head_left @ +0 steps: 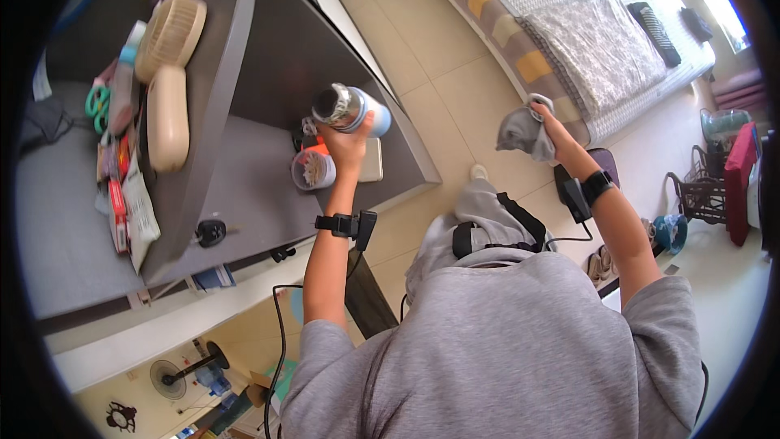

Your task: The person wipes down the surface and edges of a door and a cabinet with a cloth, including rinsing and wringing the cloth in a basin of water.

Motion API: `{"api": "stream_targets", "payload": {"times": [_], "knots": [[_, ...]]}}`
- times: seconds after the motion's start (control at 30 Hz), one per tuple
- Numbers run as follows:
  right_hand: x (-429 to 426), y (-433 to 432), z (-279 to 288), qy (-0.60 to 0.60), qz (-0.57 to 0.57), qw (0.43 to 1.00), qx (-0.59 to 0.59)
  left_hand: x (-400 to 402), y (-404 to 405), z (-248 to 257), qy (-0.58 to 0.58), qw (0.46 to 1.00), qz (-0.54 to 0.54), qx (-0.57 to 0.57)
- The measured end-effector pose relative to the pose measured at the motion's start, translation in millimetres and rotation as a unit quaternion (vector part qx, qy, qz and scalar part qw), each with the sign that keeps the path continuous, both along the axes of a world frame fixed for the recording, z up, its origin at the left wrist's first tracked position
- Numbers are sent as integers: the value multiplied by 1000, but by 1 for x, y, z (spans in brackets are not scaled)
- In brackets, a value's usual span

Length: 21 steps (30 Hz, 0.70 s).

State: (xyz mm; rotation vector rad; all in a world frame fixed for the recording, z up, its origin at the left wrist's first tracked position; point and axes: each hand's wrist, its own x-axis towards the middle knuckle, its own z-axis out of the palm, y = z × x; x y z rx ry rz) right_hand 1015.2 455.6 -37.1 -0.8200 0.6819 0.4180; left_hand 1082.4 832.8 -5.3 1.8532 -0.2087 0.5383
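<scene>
My left hand [346, 145] is wrapped around a bottle [356, 111] with a light blue body and a dark, shiny top, tilted above the lower grey shelf [256, 164]. Just below that hand stand a clear round tub of cotton swabs [312, 171] and a pale flat case [370, 160], partly hidden by my hand and wrist. Out to the right, my right hand [547, 128] grips a crumpled grey cloth [525, 133], which hangs over the floor near the bed corner.
On the upper shelf lie a beige hairbrush [172, 30], a beige oblong case [167, 119], teal-handled scissors [97, 108] and small packets. A car key [211, 233] rests on the lower shelf. The bed [609, 61] is at upper right; a dark plastic rack [701, 189] stands right.
</scene>
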Motion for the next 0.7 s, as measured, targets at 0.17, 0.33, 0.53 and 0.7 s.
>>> {"api": "stream_targets", "payload": {"times": [0.17,0.33,0.53,0.7], "knots": [[17,-67,-2,8,-19,1000,-9,48,-17,2,0,992,126,30],[51,-91,3,10,-15,1000,-19,66,-9,-31,25,976,172,131],[89,-96,-8,2,49,998,-35,60,-15,-55,53,981,175,72],[109,-70,-7,-20,129,991,-15,39,-13,-48,62,976,167,125]]}}
